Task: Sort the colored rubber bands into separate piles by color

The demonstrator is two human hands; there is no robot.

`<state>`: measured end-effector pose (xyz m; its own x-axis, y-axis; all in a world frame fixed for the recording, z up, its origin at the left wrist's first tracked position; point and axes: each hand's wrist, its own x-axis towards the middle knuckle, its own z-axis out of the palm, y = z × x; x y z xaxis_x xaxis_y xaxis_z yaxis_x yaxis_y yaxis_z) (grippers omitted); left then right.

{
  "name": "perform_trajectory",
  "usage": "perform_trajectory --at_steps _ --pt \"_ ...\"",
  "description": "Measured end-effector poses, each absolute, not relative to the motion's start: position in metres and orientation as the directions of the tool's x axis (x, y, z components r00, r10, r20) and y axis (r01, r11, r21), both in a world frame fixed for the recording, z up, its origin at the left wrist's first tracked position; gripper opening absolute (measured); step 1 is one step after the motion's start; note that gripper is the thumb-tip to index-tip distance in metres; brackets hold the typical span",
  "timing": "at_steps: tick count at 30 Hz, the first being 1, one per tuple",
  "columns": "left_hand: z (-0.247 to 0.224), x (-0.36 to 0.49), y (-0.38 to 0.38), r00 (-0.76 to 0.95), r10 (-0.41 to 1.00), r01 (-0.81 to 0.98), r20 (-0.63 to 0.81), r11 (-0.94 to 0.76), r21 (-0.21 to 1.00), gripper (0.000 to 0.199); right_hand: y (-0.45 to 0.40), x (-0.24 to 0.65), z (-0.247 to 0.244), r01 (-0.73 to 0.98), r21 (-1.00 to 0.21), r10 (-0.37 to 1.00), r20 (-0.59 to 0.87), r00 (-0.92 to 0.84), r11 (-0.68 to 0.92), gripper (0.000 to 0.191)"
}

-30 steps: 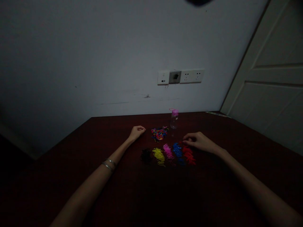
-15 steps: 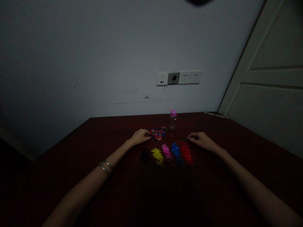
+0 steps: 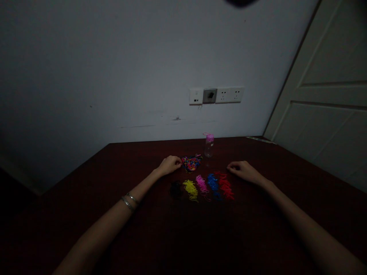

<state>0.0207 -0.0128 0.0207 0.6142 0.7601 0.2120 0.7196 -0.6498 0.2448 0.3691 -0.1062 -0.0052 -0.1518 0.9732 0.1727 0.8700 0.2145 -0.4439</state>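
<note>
My left hand (image 3: 170,165) rests on the table at the left edge of a mixed pile of small coloured rubber bands (image 3: 191,163). Its fingers are curled in, and whatever they may hold is too small to tell. On the right, my right hand (image 3: 242,169) lies with thumb and fingertips pinched together, just beyond the red bands (image 3: 226,186); I cannot make out anything between them. Sorted by colour, a row runs leftward from the red: blue bands (image 3: 213,183), pink bands (image 3: 202,184), yellow bands (image 3: 190,190) and dark bands (image 3: 176,189).
A clear bottle with a pink lid (image 3: 209,145) stands upright behind the piles. The dark red table (image 3: 137,152) meets a wall with a row of sockets (image 3: 216,95). A pale panelled door (image 3: 323,99) is at the right. The light is dim.
Both hands and the piles stay practically where they were. The view has shifted very slightly.
</note>
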Motion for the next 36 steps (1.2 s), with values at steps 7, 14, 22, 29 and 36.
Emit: perform_trajectory --at_steps 7,14,22,29,36 --pt "0.027 0.018 0.004 0.540 0.763 0.637 0.357 -0.647 0.419 0.024 -0.105 0.368 -0.005 0.867 -0.453 0.975 0.166 -0.147 0.208 0.035" --pt "0.035 0.053 -0.006 0.618 0.692 0.463 0.374 -0.704 0.538 0.022 -0.105 0.366 -0.005 0.870 -0.454 0.977 0.166 -0.130 0.193 0.031" --pt "0.033 0.121 -0.039 0.829 0.484 0.356 0.280 -0.843 0.403 0.022 -0.105 0.363 -0.007 0.884 -0.431 0.978 0.178 -0.112 0.180 0.025" --pt "0.037 0.153 -0.056 0.924 0.350 0.296 0.158 -0.911 0.287 0.020 -0.108 0.359 -0.003 0.883 -0.431 0.977 0.178 -0.117 0.185 0.023" --pt "0.034 0.148 -0.050 0.922 0.354 0.288 0.155 -0.897 0.334 0.022 -0.108 0.359 -0.004 0.885 -0.428 0.976 0.184 -0.114 0.184 0.023"
